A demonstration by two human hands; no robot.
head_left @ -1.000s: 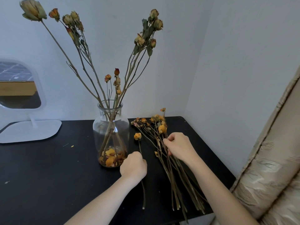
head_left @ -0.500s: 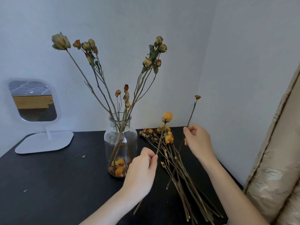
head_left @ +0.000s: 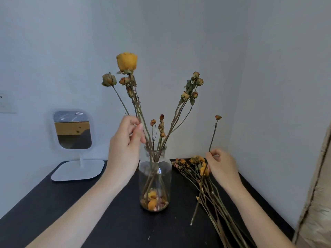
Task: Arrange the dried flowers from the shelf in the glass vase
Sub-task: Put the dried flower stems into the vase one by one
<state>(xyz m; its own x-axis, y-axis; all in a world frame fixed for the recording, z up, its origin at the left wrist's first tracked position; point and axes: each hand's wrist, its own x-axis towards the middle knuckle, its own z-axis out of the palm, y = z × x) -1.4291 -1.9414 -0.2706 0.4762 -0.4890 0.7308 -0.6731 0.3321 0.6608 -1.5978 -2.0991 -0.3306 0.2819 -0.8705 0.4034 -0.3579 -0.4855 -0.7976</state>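
A pale wall (head_left: 179,33) meets in a corner behind a black table (head_left: 53,203). Far left of the hands stands a small white mirror (head_left: 72,130). The left hand (head_left: 125,145) pinches the stem of a yellow rose (head_left: 126,62) between thumb and fingers, just left of and above the glass vase (head_left: 155,178). The grip is high on the stem, probably so the bottom end can slide down into the narrow neck (other stems already lean there). To the right, the right hand (head_left: 222,167) pinches a thin stem with a tiny bud (head_left: 218,117), held upright and ready. Just under that grip lies the pile of dried flowers (head_left: 206,185), waiting on the table.
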